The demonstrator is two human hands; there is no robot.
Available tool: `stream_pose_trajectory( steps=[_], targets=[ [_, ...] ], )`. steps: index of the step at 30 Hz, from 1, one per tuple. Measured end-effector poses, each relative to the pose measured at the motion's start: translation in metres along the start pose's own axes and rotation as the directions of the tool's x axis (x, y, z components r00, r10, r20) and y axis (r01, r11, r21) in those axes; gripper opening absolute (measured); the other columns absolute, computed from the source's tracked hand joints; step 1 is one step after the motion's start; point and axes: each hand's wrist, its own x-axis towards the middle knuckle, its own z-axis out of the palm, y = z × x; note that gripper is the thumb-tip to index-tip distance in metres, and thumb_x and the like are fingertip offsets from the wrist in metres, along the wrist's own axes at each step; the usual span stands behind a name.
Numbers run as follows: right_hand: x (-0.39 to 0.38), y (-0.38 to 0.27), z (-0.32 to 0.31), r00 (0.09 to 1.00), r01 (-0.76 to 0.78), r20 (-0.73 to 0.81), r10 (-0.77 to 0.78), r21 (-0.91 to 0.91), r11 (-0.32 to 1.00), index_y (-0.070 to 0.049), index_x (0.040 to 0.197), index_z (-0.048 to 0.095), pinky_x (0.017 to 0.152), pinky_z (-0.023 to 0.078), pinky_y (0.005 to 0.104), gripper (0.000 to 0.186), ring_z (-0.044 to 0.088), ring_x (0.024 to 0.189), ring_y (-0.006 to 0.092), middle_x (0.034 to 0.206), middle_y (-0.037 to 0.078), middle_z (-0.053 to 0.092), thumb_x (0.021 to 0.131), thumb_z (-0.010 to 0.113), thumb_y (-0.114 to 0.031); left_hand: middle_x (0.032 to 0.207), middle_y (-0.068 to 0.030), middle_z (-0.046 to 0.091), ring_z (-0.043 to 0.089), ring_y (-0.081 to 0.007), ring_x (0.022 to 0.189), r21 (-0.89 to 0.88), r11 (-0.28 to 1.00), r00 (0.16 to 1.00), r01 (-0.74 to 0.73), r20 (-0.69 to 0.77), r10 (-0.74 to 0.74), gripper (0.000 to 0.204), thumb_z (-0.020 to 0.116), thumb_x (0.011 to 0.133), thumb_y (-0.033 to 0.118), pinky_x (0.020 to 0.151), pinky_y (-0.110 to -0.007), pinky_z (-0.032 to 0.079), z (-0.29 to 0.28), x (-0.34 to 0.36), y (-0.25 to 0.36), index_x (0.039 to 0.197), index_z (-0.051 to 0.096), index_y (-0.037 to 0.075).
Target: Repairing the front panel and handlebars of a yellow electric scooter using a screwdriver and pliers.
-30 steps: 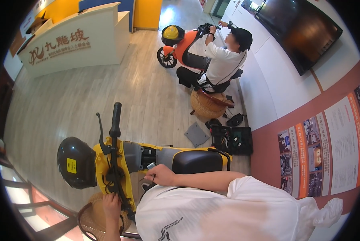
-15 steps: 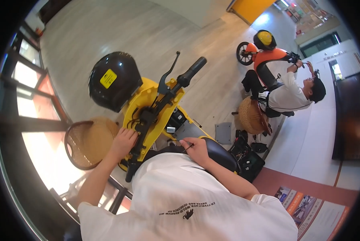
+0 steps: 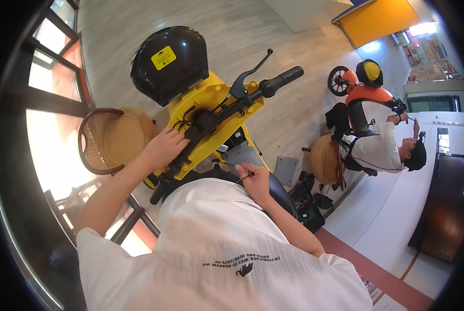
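In front of me stands a yellow scooter [image 3: 219,93] with its front casing opened up, showing a black handlebar [image 3: 242,102] and loose dark cables [image 3: 182,124]. My left hand [image 3: 164,149] rests at the left side of the handlebar, fingers bent over the casing edge; whatever lies beneath them is hidden. Close to my shirt, my right hand [image 3: 254,182] pinches a thin dark rod-like tool [image 3: 245,177] above the scooter's footboard and seat. The tool's exact kind is too small to make out. A black box [image 3: 169,65] with a yellow label sits on the scooter's front.
A wicker chair [image 3: 123,140] stands at the left by the windows. An open tool case [image 3: 305,207] and a grey panel [image 3: 285,171] lie on the floor at right. Farther off, a seated person [image 3: 379,142] works at an orange scooter [image 3: 369,93].
My view has shifted, so the scooter and the other person sit farther right in it. My left hand stays by the handlebar; my right hand still holds the thin tool.
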Motion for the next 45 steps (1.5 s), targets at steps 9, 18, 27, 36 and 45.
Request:
stream_pose_trajectory(
  steps=[9,18,27,36,45],
  targets=[
    [0.000,0.008,0.003,0.999,0.014,-0.031,-0.013,0.017,1.000,-0.001,0.092,0.076,0.051,0.041,0.0281,0.020,0.049,0.051,0.0124,0.060,0.009,0.061,0.088,0.077,-0.021,0.098,-0.0050,0.061,0.059,-0.0219,0.100,-0.003,0.999,0.999,0.036,-0.001,-0.036,0.026,0.064,0.080,0.012,0.093,-0.034,0.044,0.005,0.002,-0.004,0.106,0.065,0.009],
    [0.001,0.011,0.004,0.999,-0.001,-0.036,0.002,0.023,1.000,-0.001,0.091,0.076,0.049,0.037,0.0267,0.020,0.043,0.051,0.0091,0.055,0.004,0.053,0.088,0.077,-0.021,0.096,-0.0045,0.061,0.060,-0.0230,0.098,-0.074,0.997,0.999,0.025,0.023,-0.023,0.019,0.068,0.080,0.017,0.091,-0.035,0.044,0.017,0.005,-0.013,0.098,0.065,0.011],
    [0.003,0.015,0.005,1.000,0.014,-0.010,-0.014,0.030,0.999,-0.001,0.092,0.076,0.049,0.035,0.0255,0.020,0.041,0.052,0.0081,0.056,0.003,0.052,0.088,0.077,-0.020,0.083,-0.0124,0.068,0.068,-0.0311,0.085,-0.091,0.993,0.953,0.078,0.300,-0.048,0.014,0.065,0.081,0.019,0.078,-0.042,0.054,-0.006,0.027,-0.017,0.086,0.071,0.007],
    [0.000,0.029,0.004,0.999,-0.003,-0.039,0.005,0.041,0.999,0.000,0.094,0.075,0.050,0.035,0.0260,0.020,0.041,0.054,0.0071,0.057,0.002,0.052,0.089,0.077,-0.019,0.075,-0.0168,0.068,0.068,-0.0354,0.073,-0.090,0.970,0.911,0.227,0.372,-0.179,0.021,0.061,0.085,0.023,0.070,-0.045,0.055,-0.011,0.027,-0.011,0.080,0.070,0.005],
    [0.004,0.039,-0.006,0.997,-0.025,-0.071,0.033,0.116,0.993,0.000,0.094,0.076,0.050,0.034,0.0250,0.021,0.040,0.054,0.0066,0.058,-0.001,0.051,0.090,0.077,-0.020,0.083,-0.0035,0.064,0.060,-0.0144,0.072,-0.893,0.073,0.413,0.445,0.132,-0.901,0.010,0.059,0.096,0.013,0.064,-0.030,0.048,0.000,-0.081,0.031,0.096,0.062,0.004]
  ],
)
